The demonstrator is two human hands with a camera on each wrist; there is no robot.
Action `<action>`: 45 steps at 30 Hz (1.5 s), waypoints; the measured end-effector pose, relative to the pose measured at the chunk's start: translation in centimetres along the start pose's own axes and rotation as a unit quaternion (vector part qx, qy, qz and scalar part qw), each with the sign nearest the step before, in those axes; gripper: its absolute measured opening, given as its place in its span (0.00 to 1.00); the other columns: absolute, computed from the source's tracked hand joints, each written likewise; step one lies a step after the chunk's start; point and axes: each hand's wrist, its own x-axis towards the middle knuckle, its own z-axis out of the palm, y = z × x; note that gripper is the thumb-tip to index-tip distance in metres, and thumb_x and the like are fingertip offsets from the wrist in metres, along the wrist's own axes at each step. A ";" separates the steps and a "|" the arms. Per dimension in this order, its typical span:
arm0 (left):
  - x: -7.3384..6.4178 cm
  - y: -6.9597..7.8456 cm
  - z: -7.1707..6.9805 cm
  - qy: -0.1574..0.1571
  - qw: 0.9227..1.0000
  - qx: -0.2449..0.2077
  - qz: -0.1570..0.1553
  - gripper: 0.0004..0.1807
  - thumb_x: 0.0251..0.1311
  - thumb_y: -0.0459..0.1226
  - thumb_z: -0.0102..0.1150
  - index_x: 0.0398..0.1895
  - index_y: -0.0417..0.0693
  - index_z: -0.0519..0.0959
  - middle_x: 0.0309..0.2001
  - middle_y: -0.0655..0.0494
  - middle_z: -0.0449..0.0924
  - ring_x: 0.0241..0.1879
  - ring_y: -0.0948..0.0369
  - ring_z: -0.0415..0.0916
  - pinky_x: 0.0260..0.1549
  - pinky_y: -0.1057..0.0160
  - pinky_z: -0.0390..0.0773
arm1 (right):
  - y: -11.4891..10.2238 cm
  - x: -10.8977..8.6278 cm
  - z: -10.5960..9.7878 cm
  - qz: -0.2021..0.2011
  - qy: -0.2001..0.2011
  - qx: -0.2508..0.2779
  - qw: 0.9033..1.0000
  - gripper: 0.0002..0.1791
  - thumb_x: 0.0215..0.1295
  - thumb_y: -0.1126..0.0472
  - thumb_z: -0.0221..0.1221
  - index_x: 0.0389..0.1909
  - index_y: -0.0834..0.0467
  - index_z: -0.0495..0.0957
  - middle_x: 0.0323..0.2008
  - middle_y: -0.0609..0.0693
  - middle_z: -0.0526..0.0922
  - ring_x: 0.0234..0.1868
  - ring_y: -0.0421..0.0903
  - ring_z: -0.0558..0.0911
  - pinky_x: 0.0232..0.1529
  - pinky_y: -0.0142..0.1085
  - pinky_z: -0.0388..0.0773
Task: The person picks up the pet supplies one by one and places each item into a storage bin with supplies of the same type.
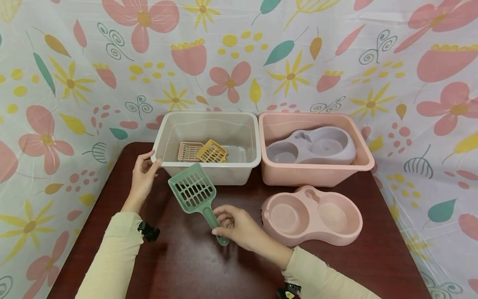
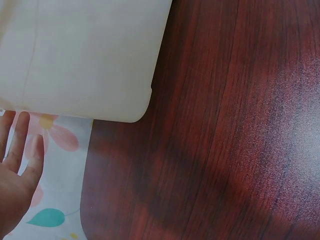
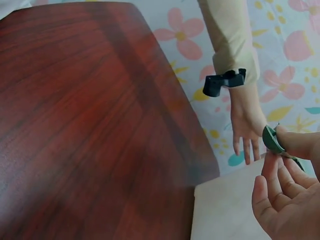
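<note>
In the head view my right hand (image 1: 240,228) pinches the handle of a green slotted litter scoop (image 1: 194,189) between thumb and fingers. The scoop's head tilts up to the left, overlapping the front rim of a grey-white litter box (image 1: 209,176). Seen from the right wrist, only the handle's green end (image 3: 272,139) shows between my fingertips. My left hand (image 1: 143,172) touches that box's front left corner, its fingers fairly straight along the side. Inside the box lie a beige scoop (image 1: 189,151) and a yellow scoop (image 1: 212,152), partly overlapping.
To the right, a pink litter box (image 1: 298,176) holds a pale lilac double pet bowl (image 1: 313,145). In front of it a pink double bowl (image 1: 311,216) rests on the dark red wooden table (image 1: 179,265). Flower-patterned cloth (image 1: 229,54) hangs close behind both boxes.
</note>
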 end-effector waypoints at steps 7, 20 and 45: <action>0.0 0.0 0.1 0.005 1.000 -0.007 -0.001 0.26 0.72 0.42 0.54 0.69 0.44 0.65 0.44 0.61 0.73 0.42 0.70 0.75 0.42 0.63 0.74 | -0.3 0.3 -0.9 -0.016 0.009 -0.002 1.000 0.20 0.56 0.67 0.71 0.50 0.64 0.79 0.34 0.49 0.83 0.32 0.39 0.78 0.34 0.31 0.76; 0.0 -0.2 0.1 0.008 1.000 -0.010 0.002 0.25 0.72 0.42 0.55 0.68 0.46 0.66 0.44 0.61 0.72 0.41 0.71 0.75 0.41 0.65 0.73 | -1.0 1.1 -2.5 -0.013 0.024 -0.012 1.000 0.20 0.56 0.68 0.71 0.49 0.62 0.80 0.33 0.47 0.83 0.31 0.39 0.78 0.36 0.33 0.76; -0.1 -0.1 0.3 0.013 1.000 -0.010 -0.008 0.25 0.73 0.42 0.54 0.69 0.46 0.65 0.47 0.53 0.72 0.42 0.70 0.74 0.42 0.63 0.74 | -1.5 3.3 -5.5 0.019 0.065 -0.013 0.998 0.23 0.59 0.68 0.69 0.55 0.67 0.77 0.37 0.55 0.84 0.34 0.42 0.79 0.37 0.33 0.76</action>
